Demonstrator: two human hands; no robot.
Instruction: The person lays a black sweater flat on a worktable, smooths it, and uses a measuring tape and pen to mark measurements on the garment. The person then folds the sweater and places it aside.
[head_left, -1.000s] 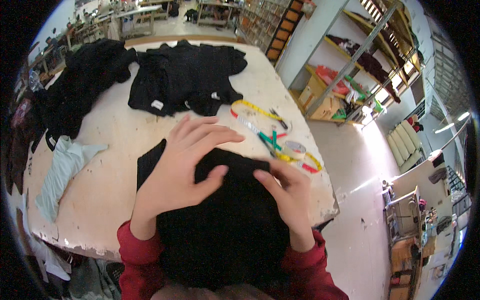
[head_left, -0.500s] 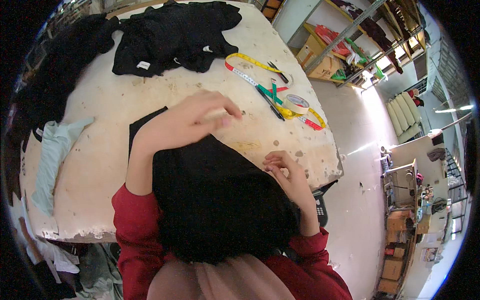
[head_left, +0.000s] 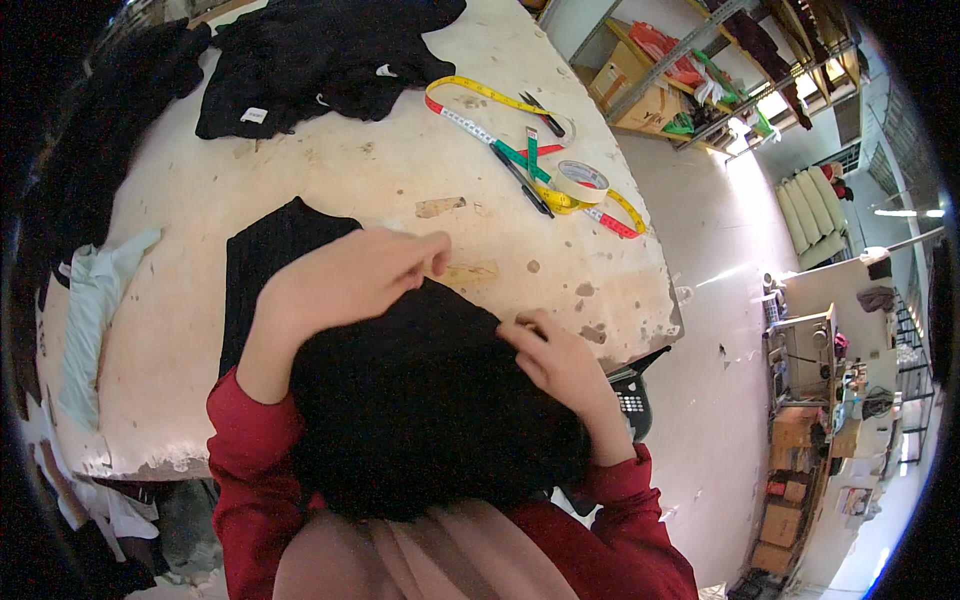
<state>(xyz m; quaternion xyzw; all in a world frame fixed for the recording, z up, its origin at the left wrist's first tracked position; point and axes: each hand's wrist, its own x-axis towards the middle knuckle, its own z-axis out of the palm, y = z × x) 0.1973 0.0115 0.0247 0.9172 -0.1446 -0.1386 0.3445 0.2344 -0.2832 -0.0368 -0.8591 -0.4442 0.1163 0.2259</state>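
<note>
A black garment [head_left: 420,400] lies in front of me, running from the table top down over the near edge onto my lap. My left hand [head_left: 340,280] is over its far left part, fingers bent and pinched at the far edge of the cloth. Part of the garment shows beyond that wrist on the left. My right hand [head_left: 550,360] grips the garment's right edge between thumb and fingers. The cloth under both palms is hidden.
A measuring tape [head_left: 470,125], black pen [head_left: 525,182], tape roll [head_left: 582,182] and small black snips [head_left: 545,115] lie at the table's [head_left: 350,165] right. Black garments [head_left: 310,70] with labels are piled at the back. Pale cloth [head_left: 95,320] lies left; a calculator [head_left: 635,402] stands right.
My left hand has come down to the garment's edge, and its fingers have drawn together. My right hand has moved left onto the cloth edge. More of the garment shows at the far left.
</note>
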